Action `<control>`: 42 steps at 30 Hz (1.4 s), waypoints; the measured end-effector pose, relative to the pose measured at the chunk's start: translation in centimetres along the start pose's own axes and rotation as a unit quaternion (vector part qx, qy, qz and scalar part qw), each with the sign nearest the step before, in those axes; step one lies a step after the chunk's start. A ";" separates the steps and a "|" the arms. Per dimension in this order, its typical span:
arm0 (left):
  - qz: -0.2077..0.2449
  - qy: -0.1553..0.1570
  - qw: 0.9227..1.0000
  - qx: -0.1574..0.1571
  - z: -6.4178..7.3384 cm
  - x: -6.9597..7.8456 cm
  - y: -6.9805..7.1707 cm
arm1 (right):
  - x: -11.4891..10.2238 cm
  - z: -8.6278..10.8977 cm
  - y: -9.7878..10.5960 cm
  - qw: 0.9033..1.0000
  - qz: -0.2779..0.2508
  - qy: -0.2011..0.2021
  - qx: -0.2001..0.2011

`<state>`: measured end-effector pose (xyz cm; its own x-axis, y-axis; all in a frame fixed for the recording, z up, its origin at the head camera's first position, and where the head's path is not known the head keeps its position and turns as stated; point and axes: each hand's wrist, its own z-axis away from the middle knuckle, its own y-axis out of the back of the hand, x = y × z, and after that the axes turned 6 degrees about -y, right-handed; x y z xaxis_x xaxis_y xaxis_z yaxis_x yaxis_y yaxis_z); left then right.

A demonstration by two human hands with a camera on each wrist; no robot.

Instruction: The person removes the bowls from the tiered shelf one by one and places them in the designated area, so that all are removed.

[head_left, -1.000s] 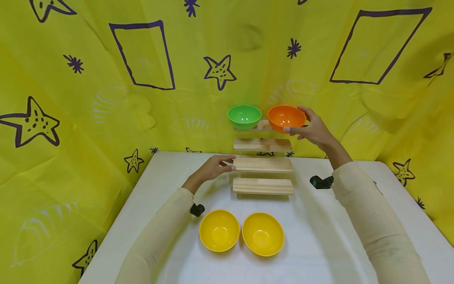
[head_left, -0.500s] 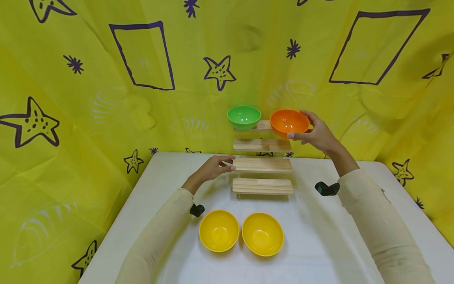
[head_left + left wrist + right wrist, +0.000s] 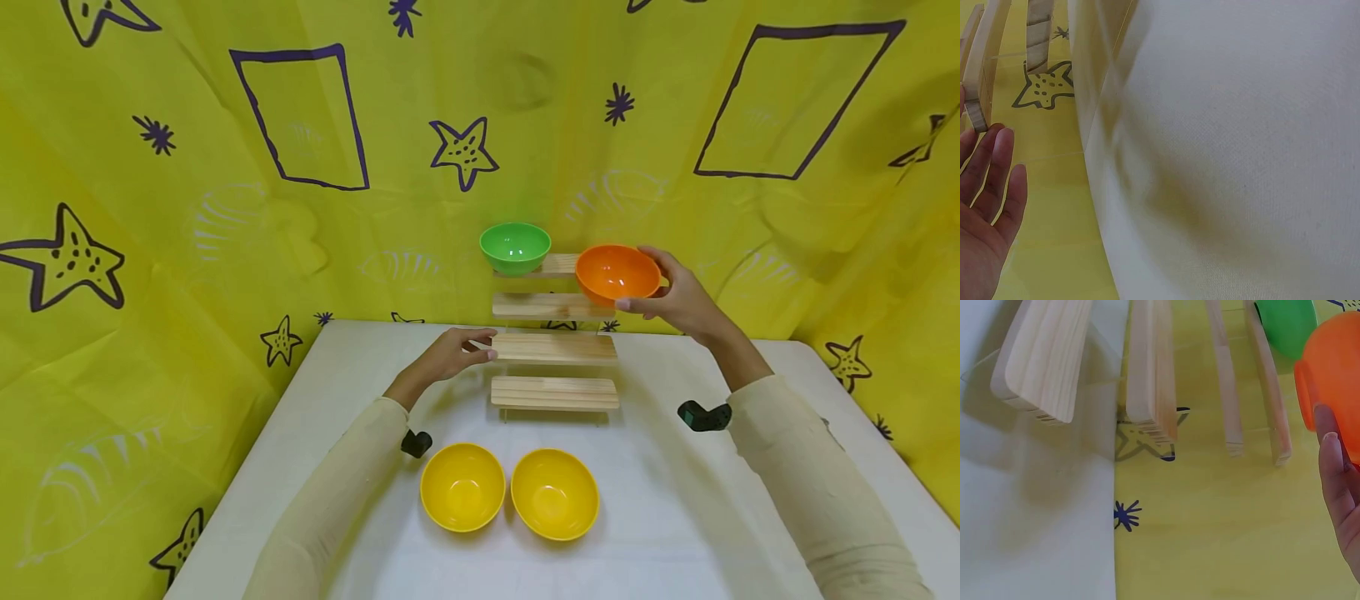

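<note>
Near the right end of the top step, my right hand [image 3: 686, 300] grips an orange bowl [image 3: 611, 271] by its side, thumb toward the front. From the right wrist view the orange bowl [image 3: 1338, 375] is off the boards, its foot hanging in the air. A green bowl [image 3: 515, 247] sits on the left of the top step. My left hand [image 3: 448, 353] pinches the left end of a middle step of the wooden tiered stand [image 3: 555, 348]; in the left wrist view, fingers [image 3: 1000, 150] touch the board's end.
Two yellow bowls [image 3: 463, 487] sit side by side on the white table [image 3: 660, 533] in front of the stand. A yellow patterned sheet [image 3: 405, 208] hangs close behind the top step and along both sides.
My right hand has brought the orange bowl down and slightly right, toward me, away from the top step. My left hand and the other bowls have stayed put.
</note>
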<state>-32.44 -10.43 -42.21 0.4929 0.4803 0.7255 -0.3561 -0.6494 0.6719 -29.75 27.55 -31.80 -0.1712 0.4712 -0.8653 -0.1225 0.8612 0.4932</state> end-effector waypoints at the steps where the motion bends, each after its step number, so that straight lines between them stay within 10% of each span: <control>1: -0.001 0.001 1.000 0.000 0.0 0.0 0.0 | 0.1 0.2 0.0 1.000 0.000 0.001 0.000; 42: 0.005 0.007 1.000 -0.005 0.0 0.1 0.0 | 2.4 5.0 -1.9 0.997 -0.044 0.031 -0.055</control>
<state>-32.37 -10.37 -42.13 0.4778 0.4815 0.7348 -0.3687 -0.6493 0.6652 -25.08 28.00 -35.26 -0.2154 0.3798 -0.8997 -0.2448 0.8709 0.4262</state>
